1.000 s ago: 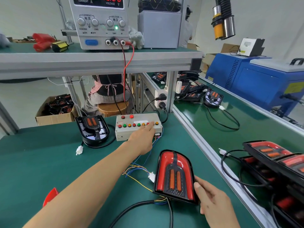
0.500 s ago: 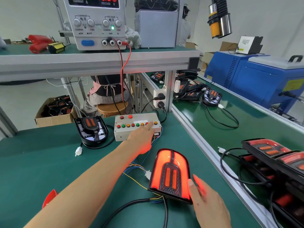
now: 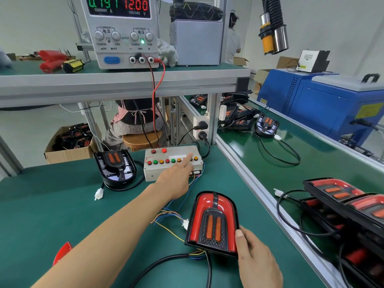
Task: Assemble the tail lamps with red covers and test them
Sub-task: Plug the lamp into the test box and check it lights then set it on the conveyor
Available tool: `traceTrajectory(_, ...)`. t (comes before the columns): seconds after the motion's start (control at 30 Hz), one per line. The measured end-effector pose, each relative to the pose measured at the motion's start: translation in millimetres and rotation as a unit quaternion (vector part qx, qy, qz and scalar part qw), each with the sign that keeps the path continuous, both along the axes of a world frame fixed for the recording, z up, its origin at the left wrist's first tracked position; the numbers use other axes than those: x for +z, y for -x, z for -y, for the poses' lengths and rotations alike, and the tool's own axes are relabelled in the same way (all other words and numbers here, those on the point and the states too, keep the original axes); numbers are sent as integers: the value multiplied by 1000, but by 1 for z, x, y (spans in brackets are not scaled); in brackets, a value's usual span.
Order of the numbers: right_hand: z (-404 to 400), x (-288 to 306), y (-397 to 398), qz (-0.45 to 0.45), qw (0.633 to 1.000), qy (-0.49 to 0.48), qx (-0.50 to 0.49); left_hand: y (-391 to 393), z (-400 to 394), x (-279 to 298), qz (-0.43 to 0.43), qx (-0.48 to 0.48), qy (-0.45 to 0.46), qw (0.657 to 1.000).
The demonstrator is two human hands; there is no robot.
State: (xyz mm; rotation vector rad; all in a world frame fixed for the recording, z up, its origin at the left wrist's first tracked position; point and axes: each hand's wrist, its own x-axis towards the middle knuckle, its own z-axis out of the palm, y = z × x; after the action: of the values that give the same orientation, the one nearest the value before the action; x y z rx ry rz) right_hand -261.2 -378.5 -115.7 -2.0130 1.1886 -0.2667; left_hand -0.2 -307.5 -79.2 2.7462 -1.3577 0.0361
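Note:
A tail lamp with a red cover point(image 3: 214, 221) stands tilted on the green bench, unlit, its black cable and coloured wires trailing from its lower edge. My right hand point(image 3: 255, 258) grips its lower right edge, thumb on the rim. My left hand point(image 3: 176, 179) reaches forward, and its straight index finger presses a button near the right end of the white test box point(image 3: 151, 173). A second lamp without a cover point(image 3: 115, 167) lies left of the box, its white connector point(image 3: 99, 193) loose on the mat.
The power supply point(image 3: 122, 38) on the shelf reads 0.191 A and 12.00 V. Covered lamps point(image 3: 342, 196) are stacked on the conveyor point(image 3: 311, 159) at right. A red cover piece point(image 3: 62, 252) lies near my left forearm. A person point(image 3: 137, 119) sits behind the bench.
The lamp glowed bright red half a second ago and is dark now, as it was a second ago. My hands have stayed in place.

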Motion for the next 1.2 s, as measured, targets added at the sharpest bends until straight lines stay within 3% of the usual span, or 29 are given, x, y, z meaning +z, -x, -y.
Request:
traceTrajectory(0.13,-6,-1,1,27,999,1,-24,17,-27,5,-36,-31,173,984)
traceTrajectory(0.2,-6,-1,1,26,999,4,-29,28,-45,8,-81,-33,219,972)
traceTrajectory(0.33,-6,0,2,41,999,1,-27,55,-82,6,-144,-83,173,971)
traceTrajectory(0.6,-8,1,6,59,998,2,-8,79,-96,-12,-20,-170,55,984)
traceTrajectory(0.8,-3,6,11,78,997,2,3,80,-104,0,76,-233,57,968)
traceTrajectory(0.9,-2,8,14,85,996,15,5,81,-117,6,53,-238,81,966)
traceTrajectory(0.97,-5,8,14,91,993,71,-1,82,-123,9,57,-242,101,963)
traceTrajectory(1.03,-12,13,11,116,971,204,40,82,-127,13,69,-250,119,958)
traceTrajectory(1.13,-36,29,-4,153,893,386,175,84,-128,19,87,-266,136,950)
traceTrajectory(1.2,-48,40,-21,116,845,452,260,87,-126,22,93,-274,139,947)
